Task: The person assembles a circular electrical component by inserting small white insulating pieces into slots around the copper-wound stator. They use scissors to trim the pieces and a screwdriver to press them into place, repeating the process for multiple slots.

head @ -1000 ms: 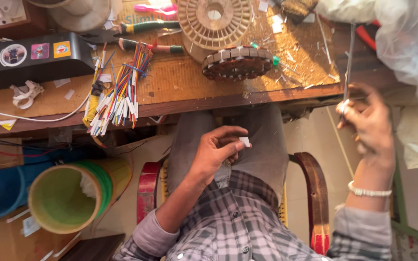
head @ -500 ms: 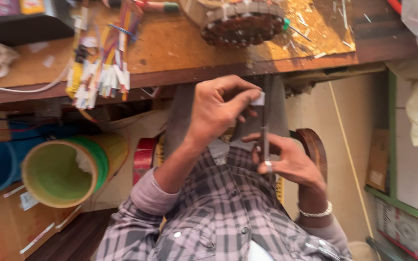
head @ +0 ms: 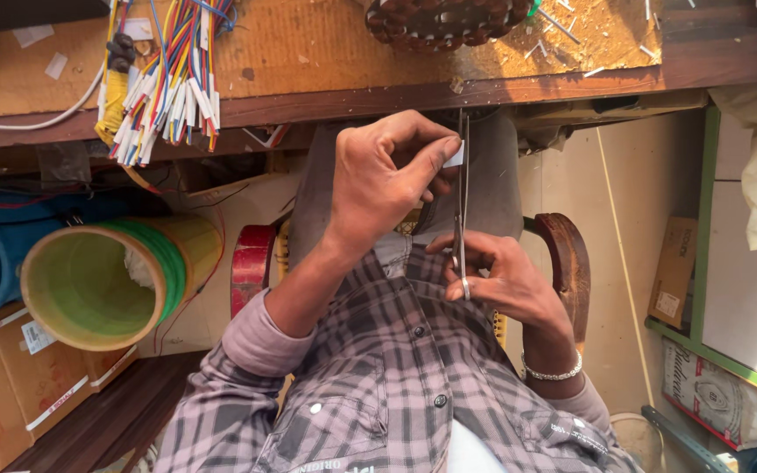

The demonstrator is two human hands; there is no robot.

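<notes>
Left hand [head: 387, 180] pinching small white piece [head: 455, 158], right hand [head: 497, 280] gripping half-hidden scissors [head: 462, 201], stator [head: 444, 17] cut off

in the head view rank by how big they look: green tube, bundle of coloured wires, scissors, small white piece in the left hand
1. green tube
2. bundle of coloured wires
3. scissors, thin; nearer the camera, so rank against the wires is unsure
4. small white piece, pinched in the left hand

Sunlit wooden workbench [head: 326, 52] above; chair [head: 562, 263], beige floor [head: 624, 175] below.
</notes>
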